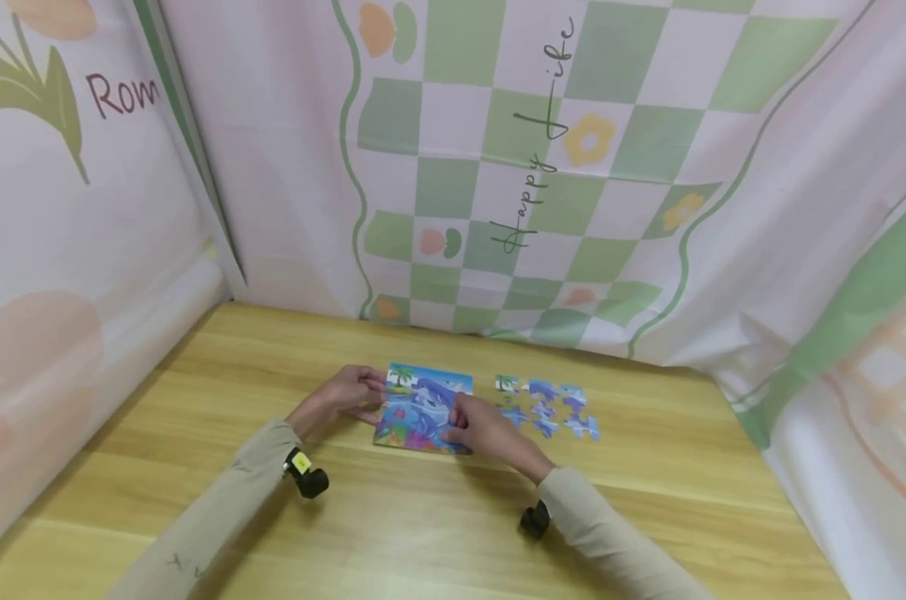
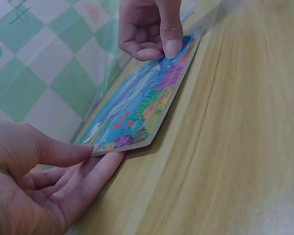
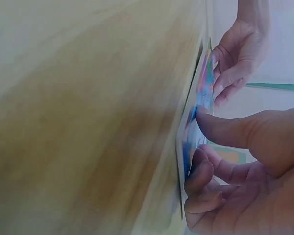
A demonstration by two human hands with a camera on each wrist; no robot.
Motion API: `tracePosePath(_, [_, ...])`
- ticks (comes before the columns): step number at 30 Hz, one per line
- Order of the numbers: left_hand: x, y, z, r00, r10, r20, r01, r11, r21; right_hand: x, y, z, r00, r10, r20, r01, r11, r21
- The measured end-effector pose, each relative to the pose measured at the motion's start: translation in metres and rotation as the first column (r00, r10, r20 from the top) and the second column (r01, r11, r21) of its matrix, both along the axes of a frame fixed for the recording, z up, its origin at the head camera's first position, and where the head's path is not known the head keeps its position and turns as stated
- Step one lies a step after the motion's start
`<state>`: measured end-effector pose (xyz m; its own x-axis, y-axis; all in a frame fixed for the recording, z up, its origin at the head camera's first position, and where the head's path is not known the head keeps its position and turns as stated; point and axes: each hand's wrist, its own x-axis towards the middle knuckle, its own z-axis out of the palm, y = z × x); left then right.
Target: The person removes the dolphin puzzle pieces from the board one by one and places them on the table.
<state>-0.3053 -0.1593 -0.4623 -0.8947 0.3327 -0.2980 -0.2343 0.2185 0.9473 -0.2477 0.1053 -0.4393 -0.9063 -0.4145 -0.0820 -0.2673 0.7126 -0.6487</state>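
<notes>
A jigsaw puzzle board (image 1: 415,406) with a dolphin and coral picture lies on the wooden table, its near left corner slightly raised. My left hand (image 1: 352,392) grips its left edge, thumb (image 2: 68,152) on top and fingers underneath. Over the board's right part, my right hand (image 1: 486,427) has its thumb and curled fingers pinching a blue puzzle piece (image 3: 191,117), mostly hidden by the fingers. In the left wrist view, the right thumb (image 2: 171,41) points down at the board's far end.
Several loose puzzle pieces (image 1: 544,419) lie grouped on the table right of the board. A checkered curtain (image 1: 498,250) hangs behind the table (image 1: 392,525), and a printed cloth (image 1: 85,292) hangs along the left side. Small black cameras (image 1: 308,479) are strapped at both sleeves.
</notes>
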Motion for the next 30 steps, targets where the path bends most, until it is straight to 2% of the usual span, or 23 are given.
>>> tracePosePath(6, [-0.002, 0.0, -0.002, 1.0, -0.001, 0.009, 0.001, 1.0, 0.007, -0.004, -0.007, 0.002, 1.0, 0.018, 0.007, -0.018, 1.0, -0.012])
tracePosePath(12, [-0.001, -0.001, -0.001, 1.0, -0.008, 0.004, 0.008, 1.0, 0.01, -0.011, -0.024, 0.001, 0.992, 0.108, -0.064, -0.113, 0.991, -0.076])
tracePosePath(17, [0.0, -0.002, -0.002, 1.0, -0.018, -0.009, 0.018, 1.0, 0.02, -0.013, -0.036, 0.002, 0.984, 0.156, -0.081, -0.164, 0.98, -0.114])
tracePosePath(26, [0.0, -0.002, -0.001, 1.0, -0.018, -0.009, 0.018, 1.0, 0.018, -0.01, -0.054, 0.002, 0.993, 0.095, -0.072, -0.099, 0.994, -0.055])
tracePosePath(30, [0.0, -0.002, -0.001, 1.0, -0.015, -0.002, 0.015, 1.0, 0.013, -0.007, -0.061, -0.001, 0.998, 0.063, -0.019, -0.064, 0.997, -0.048])
